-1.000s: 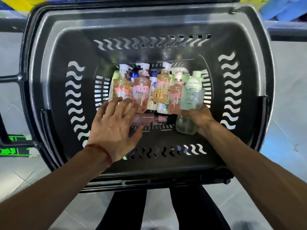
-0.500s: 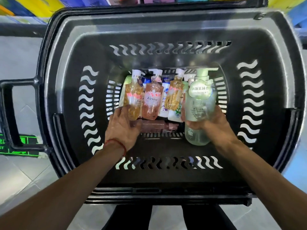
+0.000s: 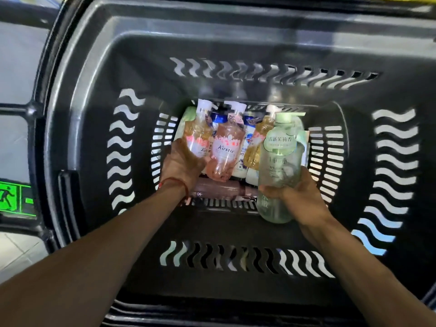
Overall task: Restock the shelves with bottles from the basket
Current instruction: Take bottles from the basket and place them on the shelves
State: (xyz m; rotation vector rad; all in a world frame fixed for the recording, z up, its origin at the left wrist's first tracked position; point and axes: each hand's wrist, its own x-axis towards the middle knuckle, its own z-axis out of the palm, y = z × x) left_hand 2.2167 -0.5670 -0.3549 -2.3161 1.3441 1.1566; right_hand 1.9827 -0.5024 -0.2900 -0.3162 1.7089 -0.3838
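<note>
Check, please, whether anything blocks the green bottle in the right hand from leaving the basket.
Nothing visible does. The right hand grips the green bottle nearer the camera than the other bottles, the left hand holds a peach pump bottle off to the side, and the basket is open above. The shelves are out of view.

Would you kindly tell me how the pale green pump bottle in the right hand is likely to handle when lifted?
The pale green pump bottle looks like stiff plastic, so it should hold its shape. It is tall and the right hand grips it low, so it may tip. Its smooth frosted wall could slip.
</note>
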